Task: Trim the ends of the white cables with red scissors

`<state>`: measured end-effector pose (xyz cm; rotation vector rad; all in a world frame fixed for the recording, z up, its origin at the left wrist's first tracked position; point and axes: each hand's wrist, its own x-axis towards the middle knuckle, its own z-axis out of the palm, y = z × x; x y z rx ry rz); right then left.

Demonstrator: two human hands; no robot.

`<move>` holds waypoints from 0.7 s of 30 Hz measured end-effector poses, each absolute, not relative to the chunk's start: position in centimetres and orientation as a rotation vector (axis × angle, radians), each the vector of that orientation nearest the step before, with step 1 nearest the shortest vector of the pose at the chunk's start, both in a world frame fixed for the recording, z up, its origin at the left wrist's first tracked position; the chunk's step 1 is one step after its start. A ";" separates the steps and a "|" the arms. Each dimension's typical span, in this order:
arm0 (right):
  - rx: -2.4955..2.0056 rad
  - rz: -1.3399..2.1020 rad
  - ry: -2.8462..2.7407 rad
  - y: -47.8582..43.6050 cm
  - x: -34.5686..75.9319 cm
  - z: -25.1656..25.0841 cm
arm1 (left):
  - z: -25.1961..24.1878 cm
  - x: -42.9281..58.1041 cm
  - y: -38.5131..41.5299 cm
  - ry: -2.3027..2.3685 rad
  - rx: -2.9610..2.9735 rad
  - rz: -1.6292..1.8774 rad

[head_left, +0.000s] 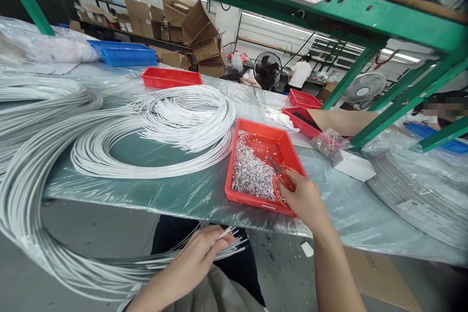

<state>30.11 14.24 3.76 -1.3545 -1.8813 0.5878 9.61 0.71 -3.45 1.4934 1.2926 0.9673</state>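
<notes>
My left hand (201,248) is closed around the ends of a bundle of white cables (73,265), over my lap at the table's front edge. The bundle curves up onto the table at the left. My right hand (302,197) holds orange-handled scissors (283,178), their tips pointing up and left over a red tray (229,183). Many small shiny metallic pieces (252,173) lie heaped in the tray's left and front part. Left of the tray, more white cables (153,173) rest in a wide coil.
A second red tray (171,78) and a blue tray (124,53) stand behind the coil. Right of the metal pieces are a small white box (353,165) and a grey cable coil (409,195). Green frame bars (340,83) cross above. A person (300,73) is in the background.
</notes>
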 end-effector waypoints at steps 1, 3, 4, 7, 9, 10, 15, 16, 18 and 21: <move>-1.376 0.559 -1.908 14.6 30.5 3.6 | -3.5 9.5 0.6 1.312 1.531 0.952; -1.404 0.536 -1.944 14.9 30.8 3.0 | -3.5 9.3 0.5 1.286 1.545 0.943; -1.412 0.535 -1.951 14.8 30.8 2.6 | -3.4 9.3 0.5 1.256 1.522 0.954; -1.432 0.531 -1.921 14.3 30.9 1.8 | -2.9 9.2 0.9 1.183 1.399 1.031; -1.421 0.537 -1.884 13.7 30.8 1.8 | -2.5 9.3 1.2 1.193 1.307 1.129; -1.400 0.546 -1.876 13.4 30.8 2.0 | -2.4 9.3 1.4 1.204 1.265 1.189; -1.062 1.204 -1.890 9.4 29.9 2.8 | -1.8 9.3 1.7 1.274 1.140 1.352; -0.999 1.413 -1.919 8.4 29.7 2.9 | -1.7 9.3 1.6 1.286 1.125 1.341; -0.953 1.573 -2.007 6.7 29.5 3.0 | -1.5 9.4 1.3 1.301 1.110 1.315; -0.966 1.545 -2.187 5.5 29.5 3.0 | -1.5 9.7 1.0 1.319 1.140 1.289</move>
